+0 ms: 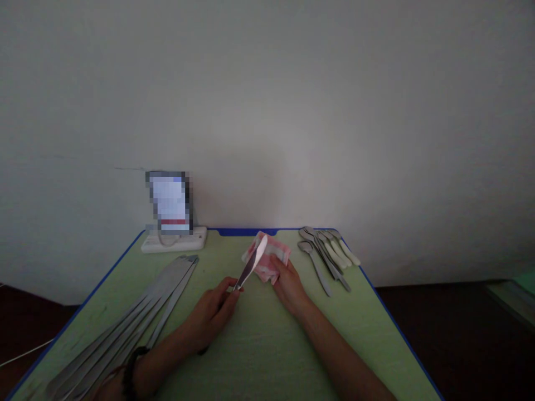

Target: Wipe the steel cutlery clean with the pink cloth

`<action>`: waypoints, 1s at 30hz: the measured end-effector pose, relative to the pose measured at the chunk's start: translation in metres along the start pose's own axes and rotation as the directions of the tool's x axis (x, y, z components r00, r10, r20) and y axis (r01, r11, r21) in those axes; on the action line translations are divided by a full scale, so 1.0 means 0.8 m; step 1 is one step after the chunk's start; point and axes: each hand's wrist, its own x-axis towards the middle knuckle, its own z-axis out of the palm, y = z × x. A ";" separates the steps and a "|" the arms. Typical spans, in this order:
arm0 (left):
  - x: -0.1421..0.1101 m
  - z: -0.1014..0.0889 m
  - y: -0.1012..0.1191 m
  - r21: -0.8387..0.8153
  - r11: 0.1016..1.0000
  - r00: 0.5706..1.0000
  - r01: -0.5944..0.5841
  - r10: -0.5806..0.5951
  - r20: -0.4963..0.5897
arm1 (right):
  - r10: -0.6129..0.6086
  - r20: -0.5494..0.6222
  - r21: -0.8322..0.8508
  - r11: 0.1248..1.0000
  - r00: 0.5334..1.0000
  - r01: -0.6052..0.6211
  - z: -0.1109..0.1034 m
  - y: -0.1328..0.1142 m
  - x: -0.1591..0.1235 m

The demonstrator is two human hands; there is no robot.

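Note:
My left hand (214,313) is closed around the handle of a shiny metal table knife (253,262), whose blade tilts up and away to the right. Behind and beside the blade, a pink and white cloth (281,248) is gripped between the thumb and fingers of my right hand (290,285). The blade overlaps the cloth in view; whether they touch, I cannot tell. Left of my left forearm lies a fanned row of several long, flat silver utensils (146,301), partly covered by that arm.
On the right of the green table (267,345) lie several metal spoons (318,270) and some cutlery with cream handles (343,253). A blurred-out screen (170,200) stands at the back left by a white power strip (194,239). A wall (267,111) rises behind the table.

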 end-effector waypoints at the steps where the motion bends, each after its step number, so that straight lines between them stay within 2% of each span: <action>1: 0.000 0.000 0.001 0.016 1.000 1.000 -0.003 0.003 0.016 | -0.001 -0.002 0.019 1.000 1.000 0.001 0.000 0.000 0.001; 5: 0.002 -0.001 0.006 0.059 0.998 0.999 0.009 -0.011 0.034 | 0.121 -0.022 0.128 0.985 0.992 -0.117 0.000 -0.001 -0.002; 7: 0.003 -0.001 0.009 0.083 0.997 0.999 0.005 -0.009 0.043 | 0.196 0.022 0.166 0.966 0.980 -0.197 0.003 -0.003 -0.009; 11: 0.005 -0.002 0.010 0.097 0.995 0.996 0.013 -0.021 0.089 | 0.246 0.149 0.138 0.954 0.958 -0.266 0.012 -0.009 -0.024; 14: 0.006 -0.001 0.007 0.116 0.993 0.994 0.033 -0.045 0.097 | 0.279 0.163 0.098 0.950 0.946 -0.297 0.014 -0.015 -0.028; 20: 0.008 0.001 -0.001 0.178 0.984 0.999 0.020 -0.028 0.045 | 0.266 0.059 0.132 0.953 0.962 -0.271 0.006 -0.010 -0.017; 24: 0.013 0.003 0.000 0.215 0.976 1.000 0.023 -0.021 -0.011 | 0.270 0.165 -0.002 0.962 0.949 -0.273 0.005 0.001 -0.014; 27: 0.015 0.005 0.003 0.232 0.973 1.000 0.013 -0.007 -0.028 | 0.197 0.221 -0.096 0.979 0.955 -0.180 0.008 0.006 -0.014; 30: 0.014 0.006 0.004 0.115 0.993 0.999 0.040 -0.043 0.024 | 0.134 0.201 -0.110 0.987 0.970 -0.114 0.010 0.006 -0.013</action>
